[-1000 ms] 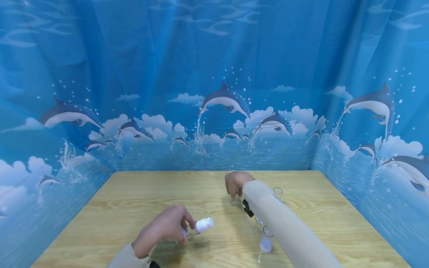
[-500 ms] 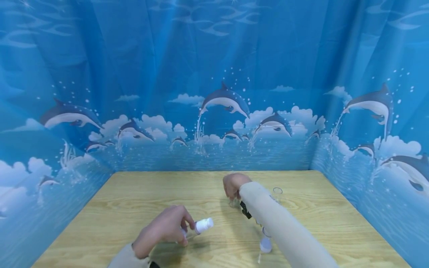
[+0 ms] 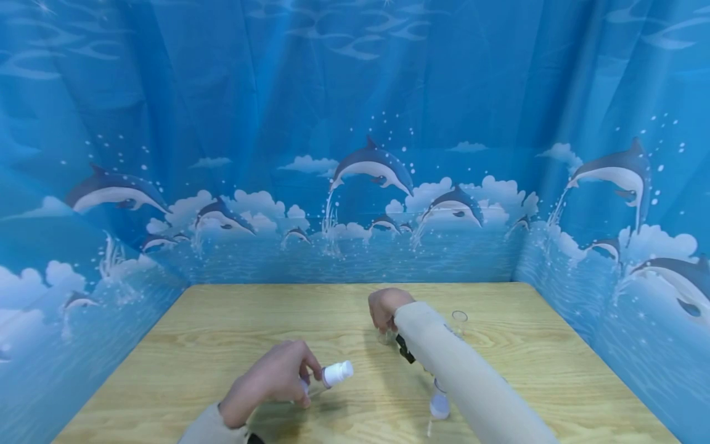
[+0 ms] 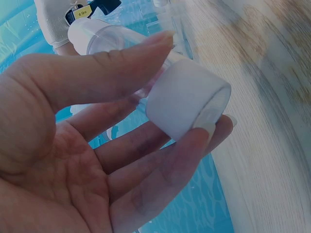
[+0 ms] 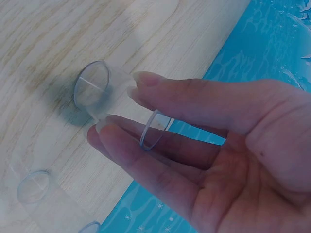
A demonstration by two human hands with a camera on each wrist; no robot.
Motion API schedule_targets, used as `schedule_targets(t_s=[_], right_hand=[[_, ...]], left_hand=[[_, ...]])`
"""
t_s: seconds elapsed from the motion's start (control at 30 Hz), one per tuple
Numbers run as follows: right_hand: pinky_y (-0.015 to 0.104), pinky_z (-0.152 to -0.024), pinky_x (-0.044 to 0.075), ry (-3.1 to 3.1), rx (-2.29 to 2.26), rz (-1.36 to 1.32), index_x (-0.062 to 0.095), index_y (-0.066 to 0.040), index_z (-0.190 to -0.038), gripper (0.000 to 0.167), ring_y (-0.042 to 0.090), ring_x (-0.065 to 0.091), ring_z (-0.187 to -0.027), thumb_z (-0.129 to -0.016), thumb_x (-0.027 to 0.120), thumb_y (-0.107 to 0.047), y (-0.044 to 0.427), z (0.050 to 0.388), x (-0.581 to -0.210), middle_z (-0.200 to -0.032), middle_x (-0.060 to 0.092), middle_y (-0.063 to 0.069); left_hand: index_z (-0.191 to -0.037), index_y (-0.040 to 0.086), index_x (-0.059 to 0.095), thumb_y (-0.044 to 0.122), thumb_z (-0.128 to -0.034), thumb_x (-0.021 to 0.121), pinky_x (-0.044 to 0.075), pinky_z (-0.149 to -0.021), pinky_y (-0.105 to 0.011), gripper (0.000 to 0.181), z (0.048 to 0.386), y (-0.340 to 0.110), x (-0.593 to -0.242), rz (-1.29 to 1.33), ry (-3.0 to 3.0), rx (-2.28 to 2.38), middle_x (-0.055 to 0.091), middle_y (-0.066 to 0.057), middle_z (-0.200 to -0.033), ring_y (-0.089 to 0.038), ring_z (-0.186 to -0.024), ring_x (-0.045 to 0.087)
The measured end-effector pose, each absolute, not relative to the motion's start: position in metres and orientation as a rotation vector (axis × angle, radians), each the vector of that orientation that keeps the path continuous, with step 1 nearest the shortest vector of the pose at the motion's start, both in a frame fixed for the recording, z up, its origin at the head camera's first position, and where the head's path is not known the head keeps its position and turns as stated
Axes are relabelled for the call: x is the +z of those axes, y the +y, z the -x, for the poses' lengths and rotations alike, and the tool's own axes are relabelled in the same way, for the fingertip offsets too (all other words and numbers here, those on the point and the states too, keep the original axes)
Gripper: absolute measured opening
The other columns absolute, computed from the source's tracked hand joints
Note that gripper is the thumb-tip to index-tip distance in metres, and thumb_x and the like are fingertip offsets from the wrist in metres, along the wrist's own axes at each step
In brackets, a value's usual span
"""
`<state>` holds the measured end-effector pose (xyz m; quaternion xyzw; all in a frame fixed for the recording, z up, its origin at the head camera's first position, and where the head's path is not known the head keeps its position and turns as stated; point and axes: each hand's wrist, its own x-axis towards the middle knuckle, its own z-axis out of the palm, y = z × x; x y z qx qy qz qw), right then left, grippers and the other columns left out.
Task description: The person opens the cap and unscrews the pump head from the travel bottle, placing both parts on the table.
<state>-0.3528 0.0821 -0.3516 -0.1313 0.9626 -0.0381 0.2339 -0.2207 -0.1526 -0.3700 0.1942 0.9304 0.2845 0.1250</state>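
Observation:
My left hand [image 3: 277,373] grips a clear pump bottle with a white top [image 3: 337,373], lying slanted over the left-centre of the table. In the left wrist view, thumb and fingers pinch it around its clear body and white base [image 4: 187,99]. Farther back, my right hand [image 3: 385,308] reaches down to the tabletop. The right wrist view shows its thumb and fingertips around a clear open-ended tube [image 5: 119,87]. Whether that tube touches the table I cannot tell. A second clear tube [image 5: 58,208] stands beside it.
A clear tube with a dark rim [image 3: 460,316] is right of the right hand. Partly behind the right sleeve are a white cap-like piece [image 3: 440,407] and a dark-rimmed clear piece [image 3: 439,385]. A blue dolphin curtain [image 3: 355,123] encloses the wooden table [image 3: 249,308].
My right hand has moved slightly left and down, and its forearm has shifted left with it. The left hand and the pump bottle stay in place.

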Motion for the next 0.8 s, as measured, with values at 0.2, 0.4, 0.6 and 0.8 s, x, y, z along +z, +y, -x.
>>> schedule_targets(t_s=[0.2,0.4,0.6,0.8], right_hand=[[0.026,-0.051,0.045,2.632,-0.158,0.355,0.076,-0.011,-0.087,0.012,0.012,0.054,-0.053,-0.090,0.073,0.000,0.083,0.352,-0.351,-0.077,0.066,0.001],[0.030,-0.062,0.052,2.618,-0.131,0.372,0.070,-0.012,-0.084,0.011,0.014,0.054,-0.065,-0.089,0.077,-0.006,0.083,0.351,-0.344,-0.077,0.056,0.000],[0.027,-0.056,0.043,2.634,-0.137,0.355,0.072,-0.014,-0.104,0.014,0.011,0.044,-0.058,-0.091,0.077,-0.014,0.084,0.344,-0.331,-0.100,0.067,0.002],[0.033,-0.069,0.056,2.662,-0.256,0.458,0.071,-0.015,-0.124,0.032,0.015,0.063,-0.078,-0.093,0.076,-0.018,0.089,0.328,-0.312,-0.129,0.068,0.005]], left_hand=[[-0.093,0.012,0.081,-0.006,-0.0612,0.091,0.055,-0.066,-0.036,0.038,0.221,-0.152,-0.370,-0.568,2.724,0.814,0.074,0.000,-0.081,-0.014,-0.073,0.063],[-0.094,0.012,0.081,-0.006,-0.0611,0.091,0.056,-0.067,-0.037,0.038,0.220,-0.152,-0.371,-0.561,2.718,0.822,0.074,0.000,-0.082,-0.015,-0.075,0.064],[-0.094,0.012,0.081,-0.006,-0.0617,0.091,0.057,-0.068,-0.037,0.039,0.221,-0.152,-0.371,-0.558,2.709,0.824,0.074,0.000,-0.083,-0.015,-0.077,0.065],[-0.094,0.012,0.081,-0.005,-0.0619,0.091,0.056,-0.067,-0.037,0.038,0.220,-0.152,-0.370,-0.572,2.720,0.821,0.074,-0.001,-0.082,-0.015,-0.076,0.064]])
